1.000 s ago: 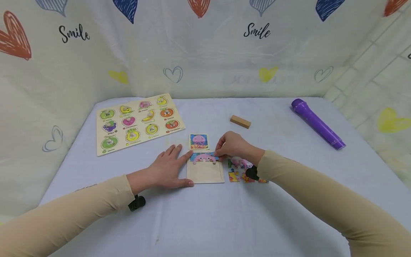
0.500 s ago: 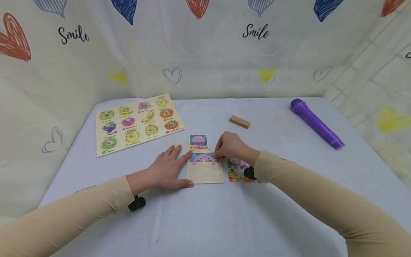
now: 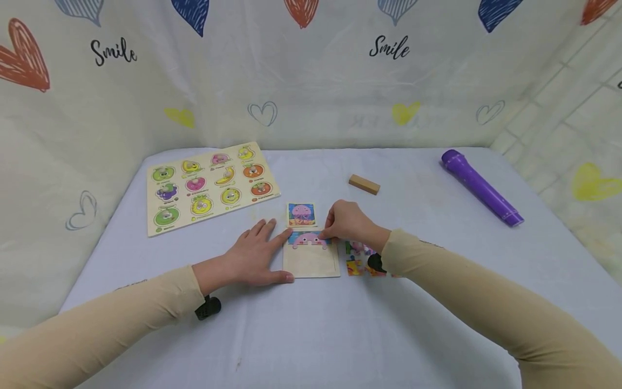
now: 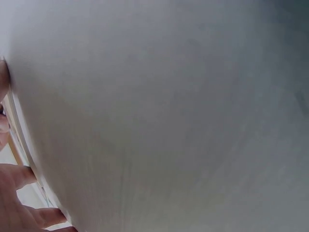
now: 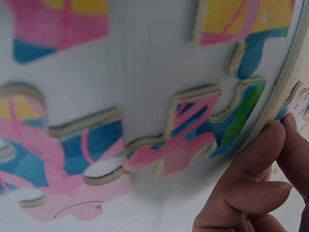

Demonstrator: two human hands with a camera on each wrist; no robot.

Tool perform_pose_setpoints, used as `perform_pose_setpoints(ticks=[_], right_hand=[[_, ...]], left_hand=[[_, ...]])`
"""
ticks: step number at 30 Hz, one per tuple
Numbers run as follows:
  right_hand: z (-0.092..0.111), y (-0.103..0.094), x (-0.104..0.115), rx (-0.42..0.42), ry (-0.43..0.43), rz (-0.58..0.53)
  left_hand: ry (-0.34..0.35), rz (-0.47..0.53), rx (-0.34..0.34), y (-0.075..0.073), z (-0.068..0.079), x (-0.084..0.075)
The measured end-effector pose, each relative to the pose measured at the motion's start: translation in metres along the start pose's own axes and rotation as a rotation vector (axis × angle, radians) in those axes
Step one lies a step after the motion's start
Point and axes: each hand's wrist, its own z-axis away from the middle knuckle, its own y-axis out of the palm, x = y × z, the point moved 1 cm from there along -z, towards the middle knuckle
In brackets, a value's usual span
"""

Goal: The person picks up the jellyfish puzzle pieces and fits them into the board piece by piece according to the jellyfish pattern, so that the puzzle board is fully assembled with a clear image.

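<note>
A square wooden puzzle tray (image 3: 311,265) lies flat with a row of pink-and-blue jigsaw pieces (image 3: 306,239) along its top. My left hand (image 3: 252,256) rests beside it with fingers spread, forefinger and thumb at its left edge. At the tray's upper right corner my right hand (image 3: 352,220) pinches a puzzle piece (image 5: 291,107), mostly hidden by the fingers. Just above the tray sits a jellyfish picture card (image 3: 301,214). Loose puzzle pieces (image 3: 355,267) lie right of the tray, partly beneath the right wrist. The left wrist view shows mainly white cloth and some fingertips.
A fruit peg board (image 3: 214,189) lies at the back left. A small wooden block (image 3: 364,184) is behind the right hand, and a purple toy microphone (image 3: 481,186) lies far right. White cloth covers the table (image 3: 291,335); a printed curtain hangs behind.
My right hand has shifted slightly left along the top row of the tray. The left hand stays in place.
</note>
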Motion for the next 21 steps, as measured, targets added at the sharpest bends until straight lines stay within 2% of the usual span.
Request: perform_pose_setpoints(ticks=[21], right_hand=[[-0.0003, 0.0004, -0.0027, 0.013, -0.026, 0.009]], left_hand=[[0.012, 0.001, 0.005, 0.0004, 0.0006, 0.0005]])
